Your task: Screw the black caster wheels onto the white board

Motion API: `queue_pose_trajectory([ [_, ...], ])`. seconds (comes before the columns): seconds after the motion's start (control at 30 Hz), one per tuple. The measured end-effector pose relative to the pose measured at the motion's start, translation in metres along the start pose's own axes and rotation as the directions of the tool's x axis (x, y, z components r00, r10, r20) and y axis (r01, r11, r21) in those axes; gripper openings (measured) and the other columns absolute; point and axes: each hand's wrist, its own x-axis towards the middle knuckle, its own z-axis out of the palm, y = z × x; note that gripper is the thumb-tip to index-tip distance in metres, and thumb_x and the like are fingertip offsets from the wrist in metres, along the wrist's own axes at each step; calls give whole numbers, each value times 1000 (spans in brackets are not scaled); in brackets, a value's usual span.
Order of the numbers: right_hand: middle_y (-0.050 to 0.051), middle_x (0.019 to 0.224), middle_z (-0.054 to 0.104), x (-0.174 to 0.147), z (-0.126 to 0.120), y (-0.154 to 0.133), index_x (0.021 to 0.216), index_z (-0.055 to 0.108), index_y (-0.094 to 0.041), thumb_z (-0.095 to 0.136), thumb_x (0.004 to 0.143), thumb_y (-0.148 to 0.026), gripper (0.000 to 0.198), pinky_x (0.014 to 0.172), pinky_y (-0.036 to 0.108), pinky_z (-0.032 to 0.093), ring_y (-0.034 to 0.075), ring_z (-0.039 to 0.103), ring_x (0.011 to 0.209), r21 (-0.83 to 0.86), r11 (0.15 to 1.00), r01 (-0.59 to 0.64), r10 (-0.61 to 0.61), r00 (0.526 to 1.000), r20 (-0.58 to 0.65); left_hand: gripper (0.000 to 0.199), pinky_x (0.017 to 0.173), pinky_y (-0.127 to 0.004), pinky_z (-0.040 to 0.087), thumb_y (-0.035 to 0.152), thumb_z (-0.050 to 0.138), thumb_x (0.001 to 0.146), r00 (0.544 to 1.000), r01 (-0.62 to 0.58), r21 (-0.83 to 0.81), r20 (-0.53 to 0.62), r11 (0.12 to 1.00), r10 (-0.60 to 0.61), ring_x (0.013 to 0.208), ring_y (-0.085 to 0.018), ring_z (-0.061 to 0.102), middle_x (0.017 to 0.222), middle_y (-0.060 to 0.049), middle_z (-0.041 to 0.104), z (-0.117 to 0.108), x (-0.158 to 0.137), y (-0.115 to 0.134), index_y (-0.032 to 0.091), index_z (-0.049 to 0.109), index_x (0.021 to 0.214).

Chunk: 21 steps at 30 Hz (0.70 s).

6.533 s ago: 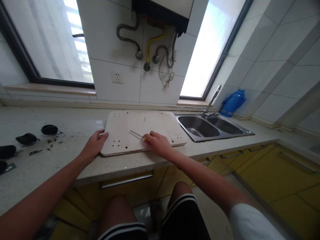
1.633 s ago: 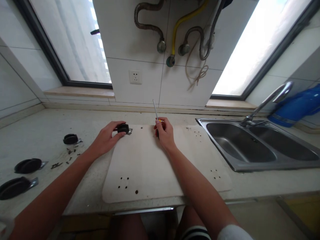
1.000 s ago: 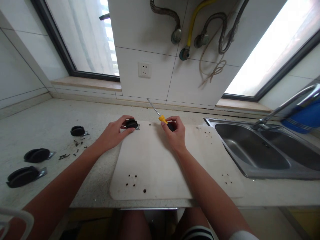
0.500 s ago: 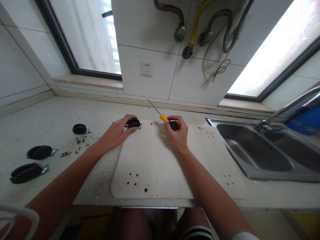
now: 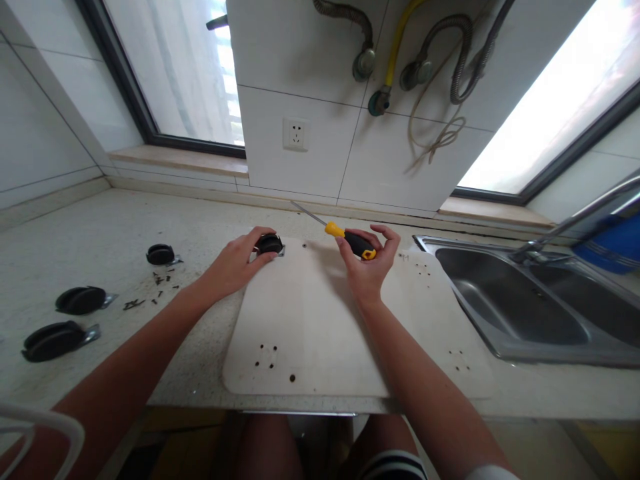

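Note:
My left hand (image 5: pixel 243 260) grips a black caster wheel (image 5: pixel 270 244) at the far left corner of a white board (image 5: pixel 310 320). The caster's metal plate shows at its right side, on the board. In my right hand (image 5: pixel 370 267) is a screwdriver (image 5: pixel 357 245) with a yellow and black handle, held above the board between thumb and fingers. Its shaft points up and left, away from the caster. Groups of small holes (image 5: pixel 266 356) mark the board's other corners.
More black casters (image 5: pixel 81 300) lie on the left of the counter, with loose screws (image 5: pixel 159 277) beside them. A steel sink (image 5: pixel 505 293) with a faucet (image 5: pixel 525 250) is at the right. Behind, the tiled wall carries a socket (image 5: pixel 296 135) and hoses.
My right hand has shifted slightly right and its fingers have loosened, showing more of the screwdriver handle, whose shaft now lies flatter. The left hand stays on the caster.

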Motion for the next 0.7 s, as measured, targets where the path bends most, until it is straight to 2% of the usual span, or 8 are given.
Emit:
queue_pose_trajectory([
  [0.23, 1, 103, 82, -1, 1, 0, 129, 51, -31, 97, 87, -37, 63, 95, 43, 68, 23, 83, 100, -9, 1000, -1, 1, 1000, 11, 51, 106, -50, 62, 57, 62, 103, 1000, -9, 25, 1, 1000, 9, 113, -33, 80, 134, -14, 81, 1, 0, -1, 25, 64, 142],
  [0.4, 0, 104, 80, -2, 0, 1, 131, 51, -31, 97, 86, -37, 65, 90, 40, 67, 22, 81, 100, -8, 1000, -5, 5, 1000, 12, 51, 113, -52, 60, 56, 63, 104, 1000, -15, 16, 12, 1000, 14, 121, -34, 79, 137, -15, 80, 0, 1, -1, 24, 64, 143],
  [0.7, 1, 103, 83, -1, 1, 0, 133, 48, -31, 97, 88, -41, 67, 96, 42, 67, 24, 85, 101, 3, 1000, -25, 25, 1000, 15, 58, 112, -51, 61, 55, 63, 103, 1000, -9, 54, 5, 999, 9, 124, -35, 78, 139, -17, 79, 1, 0, -1, 22, 63, 150],
])
